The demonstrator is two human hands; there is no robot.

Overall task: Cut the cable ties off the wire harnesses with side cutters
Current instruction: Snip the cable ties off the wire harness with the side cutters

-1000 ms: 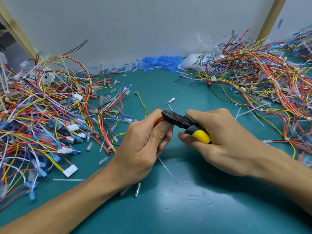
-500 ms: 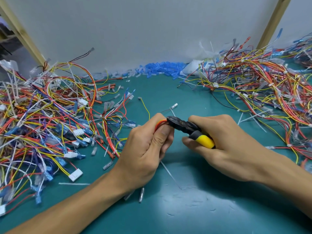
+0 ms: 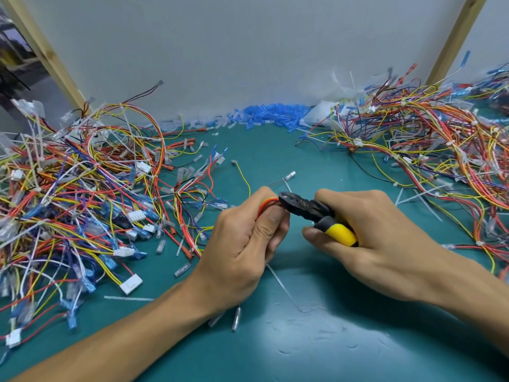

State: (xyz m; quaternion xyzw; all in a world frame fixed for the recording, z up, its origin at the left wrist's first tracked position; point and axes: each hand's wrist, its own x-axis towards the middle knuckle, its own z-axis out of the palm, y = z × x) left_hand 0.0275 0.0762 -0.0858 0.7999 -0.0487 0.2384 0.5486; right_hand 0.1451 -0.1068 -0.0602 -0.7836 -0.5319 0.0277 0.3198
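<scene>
Near the middle of the teal surface [image 3: 330, 340], our left hand [image 3: 242, 249] curls round a small harness [image 3: 268, 202] of red and orange wires. Our right hand [image 3: 380, 244] grips the yellow-handled side cutters [image 3: 305, 209], whose black tip touches those wires. One heap of harnesses [image 3: 82, 194] lies along the left edge, and a second heap [image 3: 440, 150] lies toward the far right corner.

L wire heap [image 3: 82, 202], R wire heap [image 3: 429, 161] crowd sides; mat [image 3: 275, 150] btwn free.

Black cutters [image 3: 304, 210] touch (orange) wires [image 3: 268, 202].
</scene>
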